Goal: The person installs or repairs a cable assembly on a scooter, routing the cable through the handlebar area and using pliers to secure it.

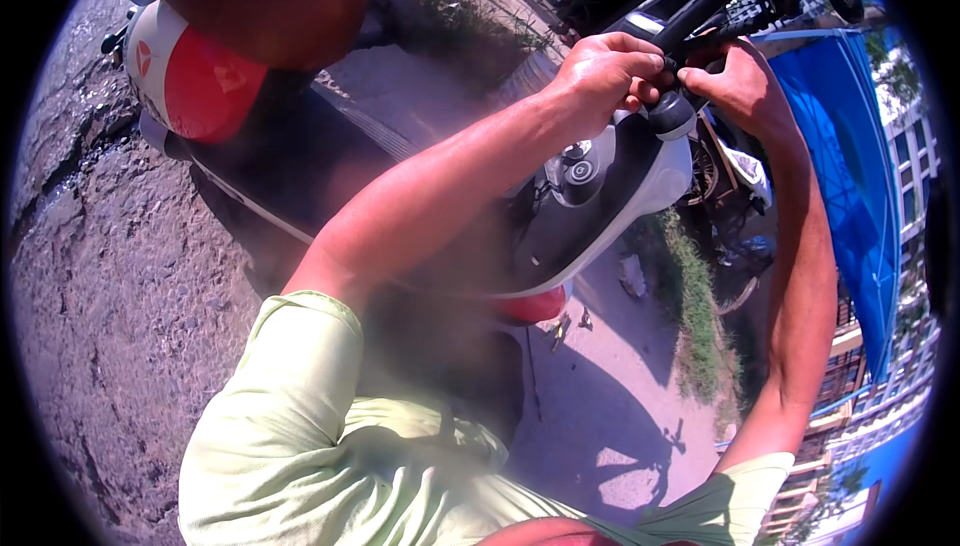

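Observation:
A white and red scooter [655,181] fills the upper middle of the view, with its black handlebar [705,11] at the upper right. My left hand [610,76] is closed, thumb and fingers pinched at a small black part [668,64] by the handlebar. From the other side my right hand [745,86] curls in, its thumb close to that same part; its fingertips are partly hidden behind the bar. Just below both hands sits a rounded black and grey piece [671,116]. What exactly the fingers grip is too small to make out.
A dark red-brown seat [265,1] stands at the upper left, over the red and white end. Small tools [562,331] lie on the pavement under the scooter. Rough broken asphalt [110,276] spreads on the left. A grass strip [690,306] and a blue tarp [845,166] are at right.

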A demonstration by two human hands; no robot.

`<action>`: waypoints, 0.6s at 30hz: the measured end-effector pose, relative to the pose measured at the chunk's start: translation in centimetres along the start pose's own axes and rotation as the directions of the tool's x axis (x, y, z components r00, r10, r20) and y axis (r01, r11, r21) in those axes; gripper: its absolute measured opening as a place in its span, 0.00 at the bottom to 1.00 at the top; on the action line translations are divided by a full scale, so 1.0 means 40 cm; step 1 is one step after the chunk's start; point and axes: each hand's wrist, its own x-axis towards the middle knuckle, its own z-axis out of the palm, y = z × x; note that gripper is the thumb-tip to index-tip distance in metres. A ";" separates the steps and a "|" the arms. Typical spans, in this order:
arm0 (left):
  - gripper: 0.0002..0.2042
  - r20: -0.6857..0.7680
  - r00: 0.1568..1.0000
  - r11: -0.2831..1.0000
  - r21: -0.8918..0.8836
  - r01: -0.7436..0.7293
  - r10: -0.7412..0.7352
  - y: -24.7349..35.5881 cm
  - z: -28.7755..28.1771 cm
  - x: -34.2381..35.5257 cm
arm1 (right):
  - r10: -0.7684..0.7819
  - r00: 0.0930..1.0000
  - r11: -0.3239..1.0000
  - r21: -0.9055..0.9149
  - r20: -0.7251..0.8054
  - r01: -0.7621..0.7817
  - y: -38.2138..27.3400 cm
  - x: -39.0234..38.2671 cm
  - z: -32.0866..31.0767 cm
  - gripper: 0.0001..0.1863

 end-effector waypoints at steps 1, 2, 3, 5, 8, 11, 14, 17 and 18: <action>0.08 -0.023 1.000 0.999 0.039 -0.020 0.021 0.000 0.012 -0.007 | 0.011 1.000 1.000 0.008 0.026 -0.011 -0.006 -0.003 -0.004 0.28; 0.08 -0.058 0.995 0.988 0.136 -0.076 0.085 0.000 0.024 -0.013 | 0.023 0.998 1.000 0.015 0.051 -0.024 -0.008 -0.007 -0.006 0.29; 0.08 -0.056 0.992 0.982 0.163 -0.099 0.109 0.004 0.029 -0.015 | 0.011 1.000 1.000 -0.005 0.016 -0.010 -0.001 -0.006 -0.002 0.29; 0.09 -0.048 0.987 0.966 0.215 -0.143 0.157 0.014 0.028 -0.022 | -0.014 0.998 0.999 -0.049 -0.053 0.011 0.018 0.000 0.018 0.30; 0.12 0.022 0.961 0.907 0.325 -0.269 0.277 0.007 0.029 -0.023 | -0.054 0.992 0.996 -0.078 -0.114 0.045 0.011 -0.013 0.014 0.29; 0.15 0.077 0.959 0.864 0.420 -0.279 0.273 0.024 0.029 -0.034 | -0.107 0.992 0.994 -0.008 -0.073 0.106 -0.001 -0.019 0.004 0.30; 0.17 0.139 0.948 0.802 0.507 -0.317 0.287 0.025 0.023 -0.029 | -0.152 0.988 0.985 0.081 -0.020 0.153 0.001 -0.017 -0.008 0.30; 0.19 0.220 0.939 0.709 0.616 -0.343 0.264 0.037 0.032 -0.031 | -0.146 0.989 0.987 0.063 -0.034 0.148 0.001 -0.024 -0.013 0.30; 0.20 0.271 0.926 0.683 0.626 -0.376 0.262 0.043 0.038 -0.035 | -0.162 0.984 0.983 0.079 -0.077 0.168 -0.004 -0.031 -0.009 0.30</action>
